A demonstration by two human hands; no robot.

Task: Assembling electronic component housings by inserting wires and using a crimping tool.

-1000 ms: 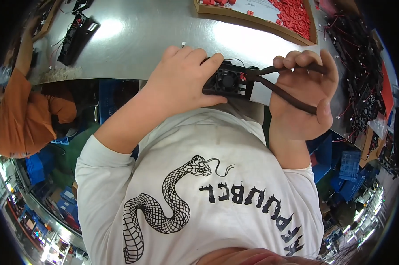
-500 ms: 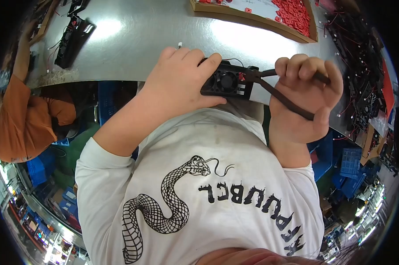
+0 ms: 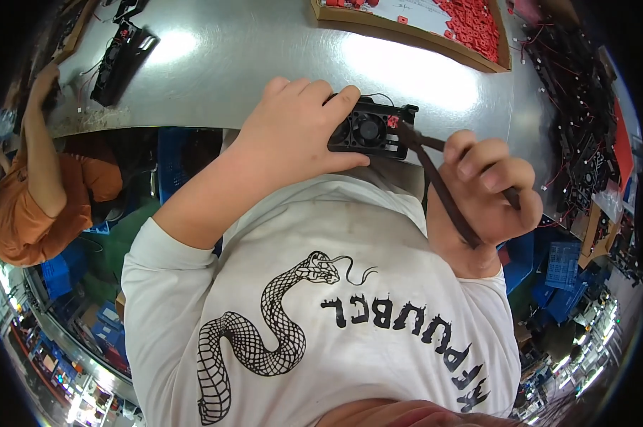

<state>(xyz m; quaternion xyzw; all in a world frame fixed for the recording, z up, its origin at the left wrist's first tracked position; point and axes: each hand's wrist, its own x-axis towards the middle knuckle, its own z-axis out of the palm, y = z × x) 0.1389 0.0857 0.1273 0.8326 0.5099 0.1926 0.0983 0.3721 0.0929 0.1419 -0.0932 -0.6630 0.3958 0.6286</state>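
Observation:
My left hand point(image 3: 296, 128) grips a black fan housing point(image 3: 385, 148) by its left part, thumb along the near side and fingers over the far side. A small round fan shows in it, and a small red piece point(image 3: 392, 122) sits just right of that fan. In my right hand point(image 3: 489, 185) is a pair of dark pliers point(image 3: 439, 178), handles spread apart and fingers curled round one of them. The pliers' jaws lie over the right end of the housing, close to the red piece; whether they touch it I cannot tell.
A cardboard tray point(image 3: 407, 34) of small red pieces stands at the far side of the metal table point(image 3: 215, 78). Another black housing point(image 3: 115, 64) lies far left. Black parts with wires point(image 3: 585, 142) are heaped at the right. At the left, a person in an orange shirt point(image 3: 44, 206) works.
My right hand has turned and come lower, swinging the pliers' handles down toward me. The jaws have shifted slightly nearer. The housing in my left hand has moved a little to the right.

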